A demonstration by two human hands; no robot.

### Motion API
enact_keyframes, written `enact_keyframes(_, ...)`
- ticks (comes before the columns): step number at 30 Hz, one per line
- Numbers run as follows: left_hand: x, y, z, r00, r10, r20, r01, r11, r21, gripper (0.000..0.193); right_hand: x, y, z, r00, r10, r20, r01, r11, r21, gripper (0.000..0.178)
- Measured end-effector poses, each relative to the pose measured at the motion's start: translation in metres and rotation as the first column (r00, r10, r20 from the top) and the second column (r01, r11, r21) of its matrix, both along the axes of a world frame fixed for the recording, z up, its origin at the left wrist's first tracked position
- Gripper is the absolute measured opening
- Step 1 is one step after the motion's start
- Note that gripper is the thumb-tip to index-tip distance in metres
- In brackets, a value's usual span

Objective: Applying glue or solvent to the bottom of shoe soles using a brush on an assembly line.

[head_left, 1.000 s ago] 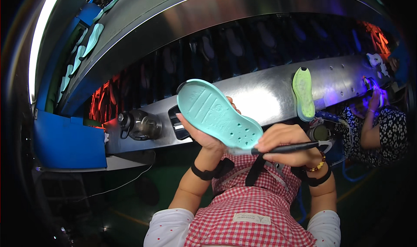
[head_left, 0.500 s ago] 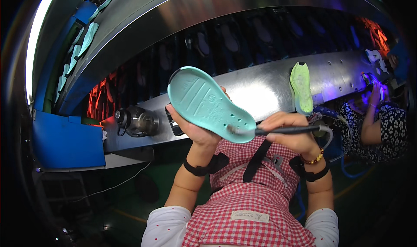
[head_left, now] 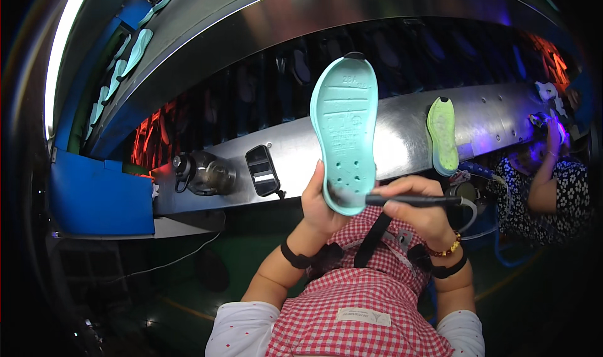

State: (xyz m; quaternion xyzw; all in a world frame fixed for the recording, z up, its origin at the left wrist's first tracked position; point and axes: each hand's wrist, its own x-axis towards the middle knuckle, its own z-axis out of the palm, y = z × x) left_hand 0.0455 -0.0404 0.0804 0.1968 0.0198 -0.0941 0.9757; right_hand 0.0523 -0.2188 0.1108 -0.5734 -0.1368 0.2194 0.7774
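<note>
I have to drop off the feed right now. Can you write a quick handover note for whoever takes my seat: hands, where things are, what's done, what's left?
Left hand: grips the heel end of the mint-green shoe sole, held upright, toe up, underside facing the camera.
Right hand: holds a dark brush tool, its tip touching the sole's heel edge.
Nearby: a lime-green sole leans on the steel conveyor panel; a co-worker's sleeve is at far right.
Done: the sole is picked up and the brush is on its heel edge.
Left: the rest of the edge; coverage cannot be judged.

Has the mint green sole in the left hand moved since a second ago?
Yes. The mint sole has swung from lying slantwise to standing upright against the steel conveyor panel.
</note>
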Motion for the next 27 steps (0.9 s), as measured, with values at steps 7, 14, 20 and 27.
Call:
enact_keyframes(7,0.007,0.023,0.005,0.971,-0.234,-0.052,0.24,0.948,0.209,0.048,0.013,-0.008,0.016,0.926,0.111,0.36,-0.051,0.984,-0.173,0.019)
enact_keyframes(14,0.011,0.036,0.02,0.831,-0.521,-0.195,0.555,0.798,0.234,0.047,0.026,-0.023,0.038,0.792,0.371,0.485,-0.323,0.929,-0.183,0.02)
enact_keyframes(20,0.014,0.037,0.036,0.788,-0.542,-0.293,0.595,0.549,0.587,0.053,0.04,-0.031,0.042,0.655,0.543,0.526,-0.415,0.84,-0.35,0.021)
enact_keyframes(27,0.013,0.058,0.032,0.853,-0.445,-0.273,0.516,0.639,0.57,0.055,0.033,-0.037,0.029,0.724,0.432,0.538,-0.282,0.897,-0.341,0.023)
